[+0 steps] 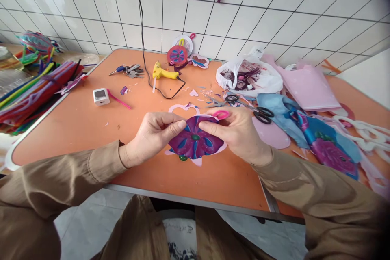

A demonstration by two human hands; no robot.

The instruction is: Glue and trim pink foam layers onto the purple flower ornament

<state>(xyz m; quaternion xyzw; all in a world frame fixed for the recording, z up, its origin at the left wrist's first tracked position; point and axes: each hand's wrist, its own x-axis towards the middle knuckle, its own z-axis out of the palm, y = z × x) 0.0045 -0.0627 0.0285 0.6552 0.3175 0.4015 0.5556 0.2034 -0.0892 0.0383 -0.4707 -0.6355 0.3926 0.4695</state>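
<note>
Between my two hands I hold a round fabric ornament (196, 146), purple with a blue and pink flower pattern and a green centre. My left hand (155, 132) pinches its left edge between thumb and fingers. On the other side my right hand (240, 134) grips the upper right edge, thumb on the fabric face. A bright pink loop (221, 114) sticks out at the top by my right fingers. Under and behind the ornament lies a pale pink heart-shaped cutout (175, 108), partly covered. A green bead (183, 157) shows below the ornament's lower edge.
A yellow glue gun (164, 73) with its black cord lies at the back. Nearby are keys (132, 71), a white cube (101, 96), finished ornaments (177, 55), scissors (263, 114) and a plastic bag (268, 81) of tassels. Fabric (332, 142) covers the right; pipe cleaners (45, 89) lie left.
</note>
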